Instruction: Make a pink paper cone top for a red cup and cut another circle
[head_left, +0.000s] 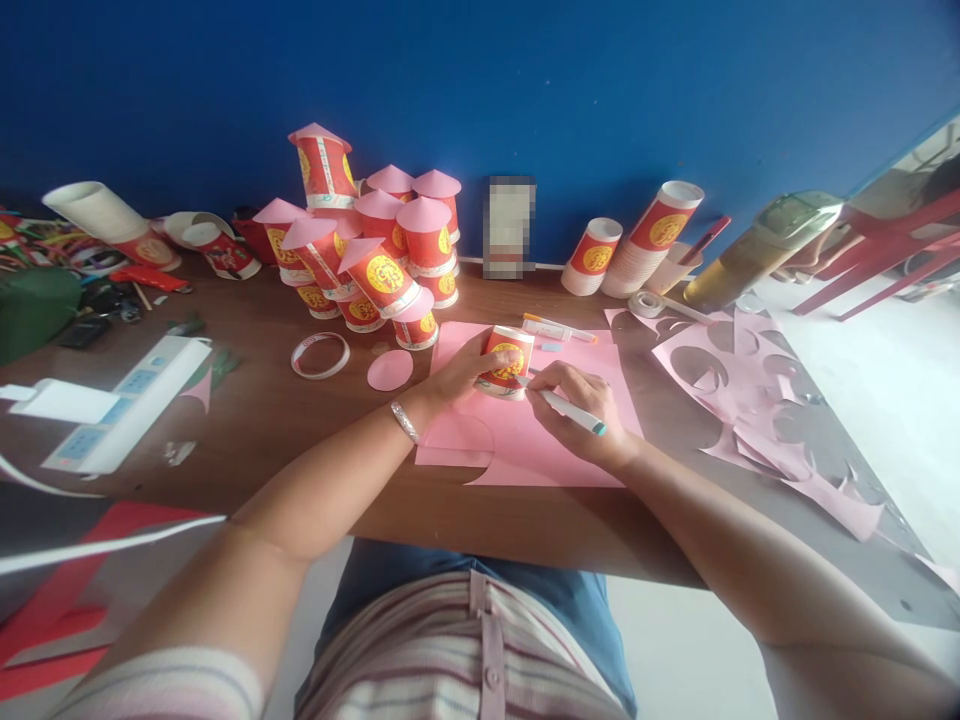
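My left hand point(472, 366) is closed around a red paper cup point(507, 345) with a yellow round emblem, its thumb across the front. A white marker point(568, 408) with a green end is gripped in my right hand point(587, 405); its tip meets the lower part of the cup. Both hands are over pink paper sheets point(555, 460) on the brown table point(480, 515). Just behind the cup lies another white marker point(559, 328) with orange ends. A pink paper circle point(390, 370) and a white paper ring point(320, 356) lie to the left.
Stacked red cups with pink cone tops point(382, 285) stand at the back left. Cup stacks point(592, 257) and a bottle point(750, 255) are at the back right. Cut pink scraps point(757, 400) lie on the right, a white power strip point(135, 405) on the left.
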